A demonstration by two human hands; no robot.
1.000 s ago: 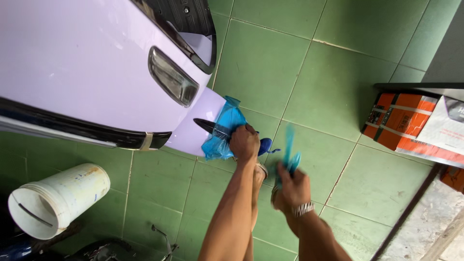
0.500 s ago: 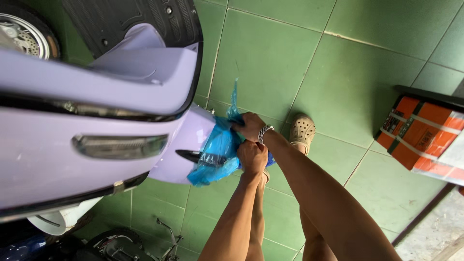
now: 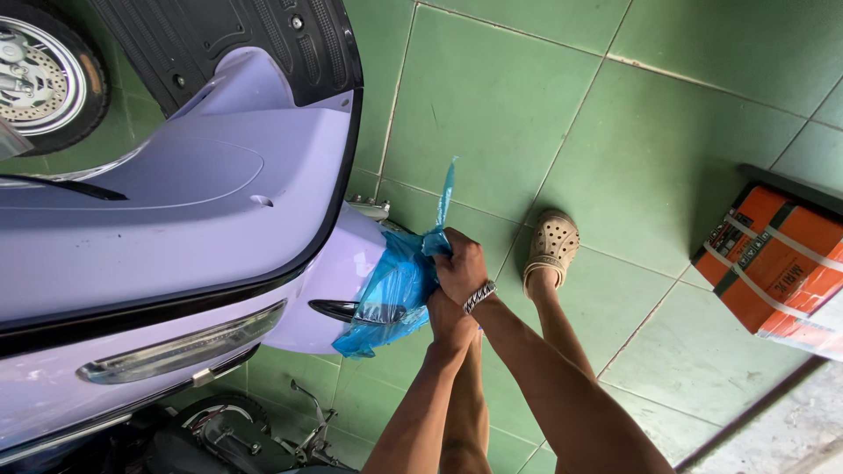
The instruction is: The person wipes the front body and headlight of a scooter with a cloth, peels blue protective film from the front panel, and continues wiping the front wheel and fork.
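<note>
Crumpled translucent blue plastic bag (image 3: 391, 294) bunched against the tail of a lilac scooter body (image 3: 176, 228)

Right hand (image 3: 461, 268) grips its gathered top; left hand (image 3: 450, 320) clutches it just below; both press together beside the scooter, above green floor tiles (image 3: 492, 96).

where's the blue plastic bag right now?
In the head view, centre frame: the blue plastic bag is pressed against the lilac scooter's rounded end, gripped by the right hand above the left hand, over the green tiled floor.

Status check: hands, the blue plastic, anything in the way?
Right hand and left hand both grip blue plastic wrap on lilac scooter's fender. Nothing blocking.
</note>
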